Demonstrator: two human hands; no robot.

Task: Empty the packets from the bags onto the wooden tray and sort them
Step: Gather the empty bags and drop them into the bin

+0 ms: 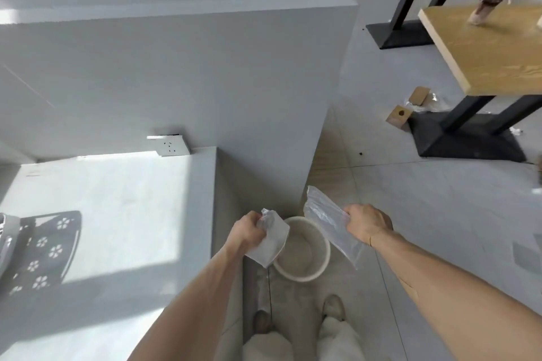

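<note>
My left hand point(247, 228) grips a crumpled clear plastic bag point(271, 243) by its top, and the bag hangs over the left rim of a round white bin point(321, 267) on the floor. My right hand point(368, 227) holds a second, flatter clear plastic bag point(325, 220) just above the bin's right side. Both bags look empty. No packets and no wooden tray are in view.
A grey counter point(117, 214) with a wall socket point(171, 146) lies to my left, with a perforated metal piece point(44, 249) at its left edge. Wooden tables point(492, 47) on black bases stand at the right, one bearing a drink cup point(485, 7). Small cardboard boxes point(399, 116) lie on the floor.
</note>
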